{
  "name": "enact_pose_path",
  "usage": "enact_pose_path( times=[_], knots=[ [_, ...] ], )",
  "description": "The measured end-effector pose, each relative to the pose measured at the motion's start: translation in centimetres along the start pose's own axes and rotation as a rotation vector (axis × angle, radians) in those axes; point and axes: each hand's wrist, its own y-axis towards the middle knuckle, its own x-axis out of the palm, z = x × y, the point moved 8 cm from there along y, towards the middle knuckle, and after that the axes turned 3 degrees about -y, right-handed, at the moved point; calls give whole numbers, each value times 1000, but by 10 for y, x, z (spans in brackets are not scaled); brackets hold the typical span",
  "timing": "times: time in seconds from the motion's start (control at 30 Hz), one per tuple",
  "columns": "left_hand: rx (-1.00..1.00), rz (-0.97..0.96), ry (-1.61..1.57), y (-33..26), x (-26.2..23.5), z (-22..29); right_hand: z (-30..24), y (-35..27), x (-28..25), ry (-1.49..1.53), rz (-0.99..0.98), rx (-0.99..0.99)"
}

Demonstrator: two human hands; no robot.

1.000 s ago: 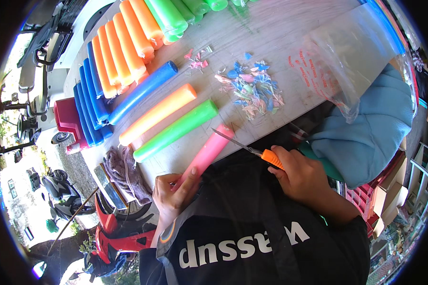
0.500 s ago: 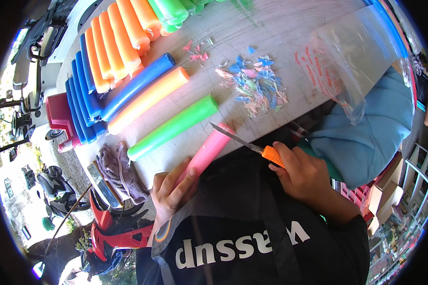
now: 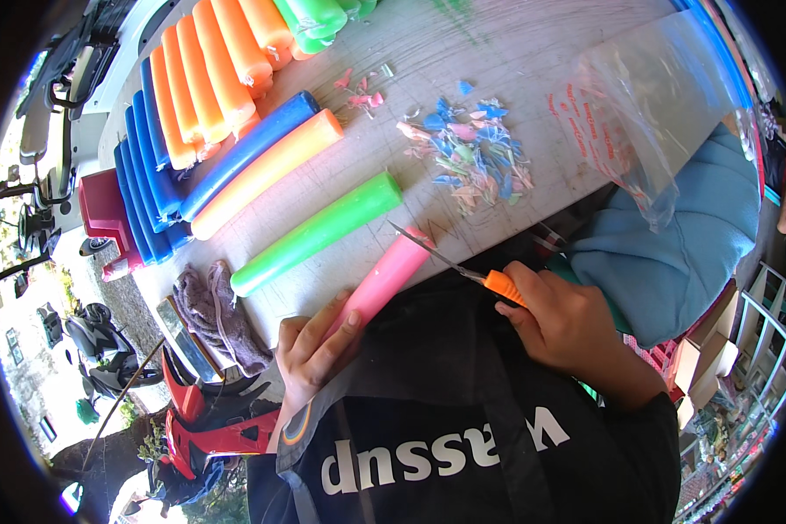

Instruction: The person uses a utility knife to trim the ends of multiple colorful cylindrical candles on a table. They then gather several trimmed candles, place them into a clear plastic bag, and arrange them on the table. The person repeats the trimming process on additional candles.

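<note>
My left hand point(image 3: 313, 349) grips the near end of a pink tube point(image 3: 384, 278) that lies across the table's front edge. My right hand point(image 3: 568, 325) holds a knife with an orange handle point(image 3: 503, 286); its thin blade point(image 3: 430, 251) points at the tube's far end and touches it there. Beside the pink tube lie a green tube point(image 3: 316, 234), an orange tube point(image 3: 266, 175) and a blue tube point(image 3: 246, 154), side by side on the wooden table point(image 3: 515, 52).
Coloured shavings point(image 3: 473, 154) are scattered on the table past the knife. A clear plastic bag point(image 3: 637, 105) lies at the right. Rows of orange, blue and green tubes point(image 3: 196, 83) fill the far left. A purple cloth point(image 3: 218, 314) lies left of my hand. A light-blue cushion point(image 3: 672, 244) sits at the right.
The knife blade has come closer to the pink tube's far end and now touches it. My left hand keeps its hold on the tube.
</note>
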Motion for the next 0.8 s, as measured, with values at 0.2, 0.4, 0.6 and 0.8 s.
enact_pose_path(
  times=[0.2,0.4,0.6,0.8],
  knots=[
    [0,-8,1,0,0,-1,-3,2,-5,0,-90,34],
    [22,-37,39,-1,0,1,-6,1,-4,-91,-137,51],
    [-5,-2,-2,-3,2,2,4,4,6,-54,-130,91],
    [-20,-16,-7,-4,4,1,4,-5,1,82,-145,116]
  ],
)
